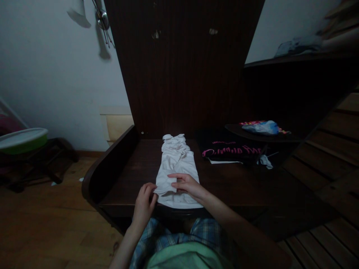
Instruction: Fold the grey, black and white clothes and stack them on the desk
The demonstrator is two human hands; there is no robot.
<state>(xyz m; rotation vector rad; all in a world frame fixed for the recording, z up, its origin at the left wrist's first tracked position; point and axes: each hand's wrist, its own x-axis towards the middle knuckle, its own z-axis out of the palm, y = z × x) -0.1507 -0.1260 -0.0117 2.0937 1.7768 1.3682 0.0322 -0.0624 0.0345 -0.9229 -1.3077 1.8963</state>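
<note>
A white cloth garment (178, 160) lies lengthwise on the dark wooden desk, narrow and wrinkled at its far end and wider near me. Above its near left part, a pale flap (166, 184) is held between my two hands; whether it belongs to the garment or is a separate piece, I cannot tell. My left hand (145, 198) pinches the flap's left corner, fingers curled. From the right, my right hand (189, 185) grips its other side between thumb and fingers. The garment's near hem rests close to the desk's front edge.
The desk (126, 183) has a raised left side panel (109, 160) and a tall dark back. To the right lie a black cloth with pink lettering (232, 151) and a small shelf (260, 135) bearing a blue-white plastic packet (262, 127). A green-sided basin (25, 142) stands far left.
</note>
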